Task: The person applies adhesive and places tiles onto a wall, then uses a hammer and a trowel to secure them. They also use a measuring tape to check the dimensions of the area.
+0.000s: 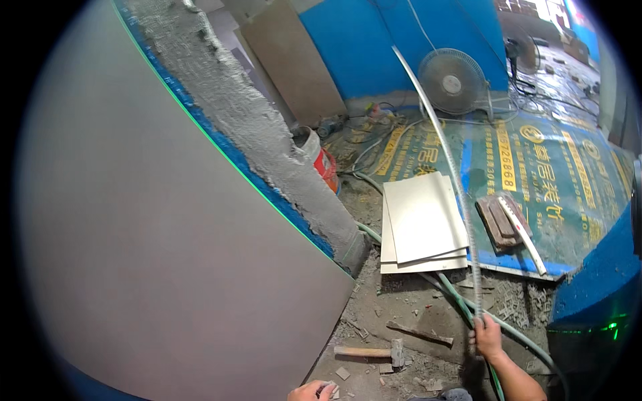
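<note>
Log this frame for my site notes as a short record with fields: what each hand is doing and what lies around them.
Right hand: gripped around the lower end of a long straight metal rule that reaches up and away from the person.
Left hand: at the lower edge, closed on a small grey piece; what it is cannot be told.
Nearest tool: hammer on the rubble floor between the hands.
Left side: large grey tile on the wall, mortar along its edge.
Floor: stacked pale tiles, green hose, fan.
</note>
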A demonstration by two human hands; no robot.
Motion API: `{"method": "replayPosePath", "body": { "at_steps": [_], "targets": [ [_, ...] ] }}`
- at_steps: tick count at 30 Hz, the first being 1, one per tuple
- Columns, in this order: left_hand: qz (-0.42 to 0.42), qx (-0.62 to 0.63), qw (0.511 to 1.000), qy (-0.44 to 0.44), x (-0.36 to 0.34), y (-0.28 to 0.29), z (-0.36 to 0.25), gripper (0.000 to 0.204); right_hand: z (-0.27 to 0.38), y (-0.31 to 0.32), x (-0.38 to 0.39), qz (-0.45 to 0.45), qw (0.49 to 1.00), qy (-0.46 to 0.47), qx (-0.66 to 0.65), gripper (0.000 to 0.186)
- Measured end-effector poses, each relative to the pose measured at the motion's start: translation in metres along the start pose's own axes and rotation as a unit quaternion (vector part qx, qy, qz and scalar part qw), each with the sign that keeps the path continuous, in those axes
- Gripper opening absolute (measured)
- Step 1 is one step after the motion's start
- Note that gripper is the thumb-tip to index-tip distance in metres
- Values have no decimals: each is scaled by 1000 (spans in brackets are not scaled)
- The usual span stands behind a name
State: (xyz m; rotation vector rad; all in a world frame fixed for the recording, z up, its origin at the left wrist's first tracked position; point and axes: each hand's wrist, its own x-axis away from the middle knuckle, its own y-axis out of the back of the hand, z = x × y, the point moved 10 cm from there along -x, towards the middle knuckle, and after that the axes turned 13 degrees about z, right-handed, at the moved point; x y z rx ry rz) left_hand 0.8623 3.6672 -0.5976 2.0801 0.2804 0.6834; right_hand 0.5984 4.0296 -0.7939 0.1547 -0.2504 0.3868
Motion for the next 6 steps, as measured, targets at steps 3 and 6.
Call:
{"method": "replayPosePath", "body": {
  "at_steps": [3, 6],
  "targets": [
    [-1, 33, 997, 69, 23, 14, 31, 26, -5, 6, -7, 62, 997, 17, -40, 24],
    [-83, -75, 992, -54, 41, 20, 28, 35, -5, 35, -6, 129, 990, -61, 18, 26]
  ]
}}
